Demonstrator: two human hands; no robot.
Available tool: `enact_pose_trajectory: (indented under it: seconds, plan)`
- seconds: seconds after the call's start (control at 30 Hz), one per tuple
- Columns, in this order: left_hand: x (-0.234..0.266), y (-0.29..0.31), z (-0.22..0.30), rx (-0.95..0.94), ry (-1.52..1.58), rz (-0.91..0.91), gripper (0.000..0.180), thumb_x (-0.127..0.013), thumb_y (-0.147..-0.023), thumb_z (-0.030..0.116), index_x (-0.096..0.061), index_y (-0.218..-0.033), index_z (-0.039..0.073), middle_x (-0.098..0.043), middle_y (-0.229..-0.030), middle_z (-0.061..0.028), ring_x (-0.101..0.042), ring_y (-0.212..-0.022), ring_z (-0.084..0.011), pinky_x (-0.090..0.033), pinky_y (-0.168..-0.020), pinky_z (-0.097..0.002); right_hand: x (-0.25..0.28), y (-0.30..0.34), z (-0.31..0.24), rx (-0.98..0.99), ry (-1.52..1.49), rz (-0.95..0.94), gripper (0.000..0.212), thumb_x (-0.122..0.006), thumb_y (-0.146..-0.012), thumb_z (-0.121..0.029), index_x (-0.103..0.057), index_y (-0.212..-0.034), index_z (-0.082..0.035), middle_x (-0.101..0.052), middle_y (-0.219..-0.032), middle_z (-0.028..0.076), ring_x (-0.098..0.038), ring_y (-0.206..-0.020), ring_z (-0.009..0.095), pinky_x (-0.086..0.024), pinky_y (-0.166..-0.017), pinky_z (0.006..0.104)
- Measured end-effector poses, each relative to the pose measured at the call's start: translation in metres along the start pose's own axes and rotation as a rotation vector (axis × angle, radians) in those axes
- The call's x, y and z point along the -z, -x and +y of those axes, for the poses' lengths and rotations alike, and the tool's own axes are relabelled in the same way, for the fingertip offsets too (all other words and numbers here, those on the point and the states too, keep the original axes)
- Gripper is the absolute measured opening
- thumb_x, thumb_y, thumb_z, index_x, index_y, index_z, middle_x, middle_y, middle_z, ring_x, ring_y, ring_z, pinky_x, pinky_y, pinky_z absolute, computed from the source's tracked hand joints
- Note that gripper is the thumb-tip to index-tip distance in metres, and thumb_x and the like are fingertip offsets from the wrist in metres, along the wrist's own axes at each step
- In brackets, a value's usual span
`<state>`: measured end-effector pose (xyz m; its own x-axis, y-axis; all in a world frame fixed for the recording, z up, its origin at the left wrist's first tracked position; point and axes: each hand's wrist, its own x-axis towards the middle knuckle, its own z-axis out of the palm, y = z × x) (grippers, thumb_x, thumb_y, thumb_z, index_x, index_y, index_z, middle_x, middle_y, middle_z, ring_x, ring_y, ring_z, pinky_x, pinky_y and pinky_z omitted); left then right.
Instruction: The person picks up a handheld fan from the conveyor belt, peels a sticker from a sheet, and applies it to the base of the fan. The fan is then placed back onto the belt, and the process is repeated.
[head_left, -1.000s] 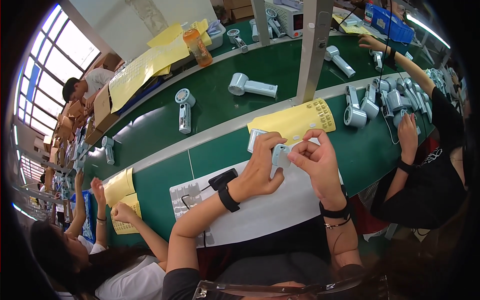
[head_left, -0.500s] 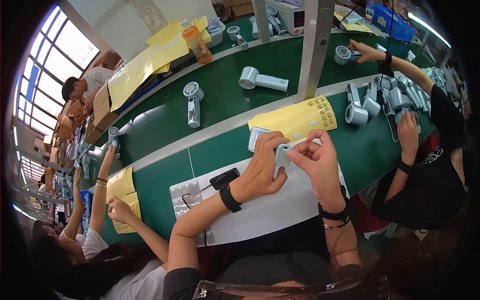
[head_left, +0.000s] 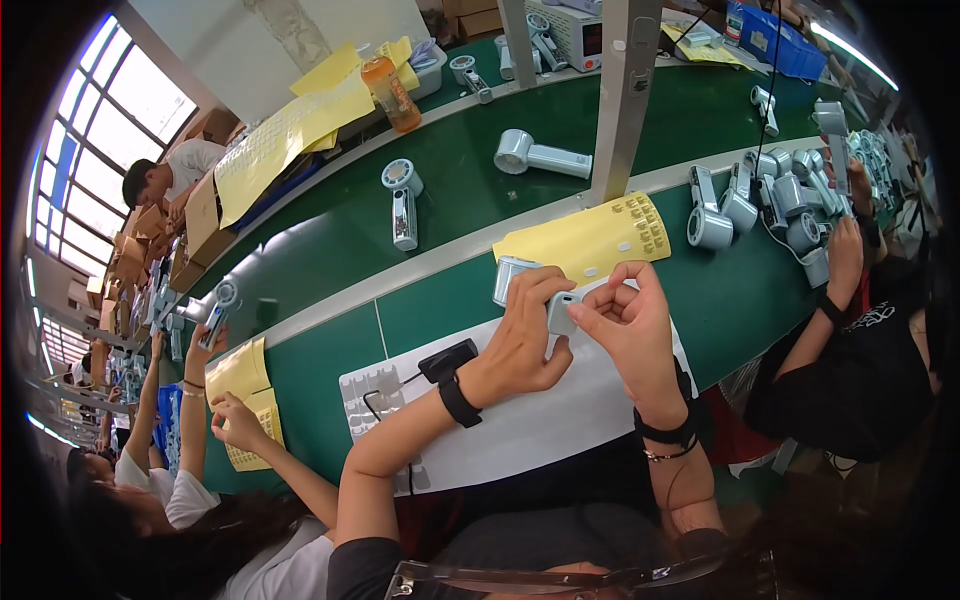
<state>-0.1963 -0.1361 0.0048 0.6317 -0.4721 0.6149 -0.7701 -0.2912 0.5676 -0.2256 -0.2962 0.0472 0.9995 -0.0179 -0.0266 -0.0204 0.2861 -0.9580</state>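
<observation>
Pale-blue handheld fan (head_left: 511, 277) is up over the white sheet (head_left: 540, 430), its head by the yellow label sheet (head_left: 560, 242), and the left hand (head_left: 525, 325) has its fingers wrapped round it! At the handle's end sits the right hand (head_left: 638, 325), thumb and forefinger close together; whether they pinch anything, I cannot tell. Danger looks twofold: a loosening left wrap could let the smooth handle roll, and fingertips pressing off-centre could skid sideways.

One fan (head_left: 562, 314) over one white sheet (head_left: 500, 435), one black block (head_left: 448, 360), one orange bottle (head_left: 392, 95), two metal posts (head_left: 625, 100) at top
</observation>
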Motion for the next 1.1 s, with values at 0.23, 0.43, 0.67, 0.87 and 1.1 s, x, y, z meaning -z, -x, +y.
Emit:
enact_pose_trajectory:
  seconds: [0.23, 0.43, 0.67, 0.87, 1.1]
  plan:
    - [0.004, 0.004, -0.002, -0.020, -0.013, -0.007, 0.063, -0.066, -0.068, 0.004, -0.040, -0.125, 0.000, -0.045, -0.121, -0.0210, -0.043, -0.112, -0.0388, -0.036, -0.098, -0.0446, 0.000, 0.000, -0.005, 0.025, 0.397, 0.019, 0.041, -0.073, -0.079, 0.005, -0.041, -0.102, -0.007, -0.061, -0.079, 0.004, -0.055, -0.072, 0.004, -0.045, -0.066, 0.0182]
    - [0.007, 0.000, 0.001, -0.078, 0.024, -0.047, 0.053, -0.067, -0.072, 0.006, -0.045, -0.120, 0.001, -0.050, -0.118, -0.0182, -0.047, -0.108, -0.0363, -0.036, -0.096, -0.0438, 0.035, -0.014, 0.017, -0.124, 0.050, -0.208, 0.027, -0.068, -0.086, -0.002, -0.047, -0.101, -0.007, -0.059, -0.078, 0.001, -0.055, -0.072, 0.005, -0.044, -0.067, 0.0197]
    - [0.059, -0.019, -0.031, 0.006, -0.085, 0.150, 0.009, -0.066, -0.076, 0.003, -0.060, -0.082, 0.003, -0.060, -0.086, -0.0114, -0.058, -0.084, -0.0305, -0.043, -0.078, -0.0375, 0.041, -0.011, 0.028, -0.152, 0.032, -0.099, 0.012, -0.060, -0.093, -0.010, -0.051, -0.099, -0.007, -0.057, -0.078, 0.000, -0.054, -0.073, 0.007, -0.043, -0.068, 0.0225]
    - [0.116, -0.042, -0.126, 0.002, -0.586, 0.190, 0.008, -0.066, -0.082, 0.008, -0.060, -0.081, 0.003, -0.061, -0.083, -0.0102, -0.059, -0.082, -0.0280, -0.044, -0.078, -0.0376, 0.010, 0.021, 0.062, 0.124, 0.583, -0.202, 0.016, -0.063, -0.088, -0.010, -0.056, -0.101, -0.005, -0.060, -0.083, 0.006, -0.054, -0.072, 0.017, -0.043, -0.070, 0.0284]
    - [0.124, -0.033, -0.199, -0.117, -0.789, -0.078, 0.007, -0.062, -0.088, 0.010, -0.060, -0.091, 0.004, -0.061, -0.091, -0.0104, -0.058, -0.090, -0.0298, -0.044, -0.084, -0.0381, -0.047, 0.037, 0.079, 0.461, 0.949, -0.394, 0.022, -0.065, -0.082, -0.008, -0.060, -0.103, -0.006, -0.055, -0.091, 0.011, -0.052, -0.085, 0.028, -0.042, -0.076, 0.0375]
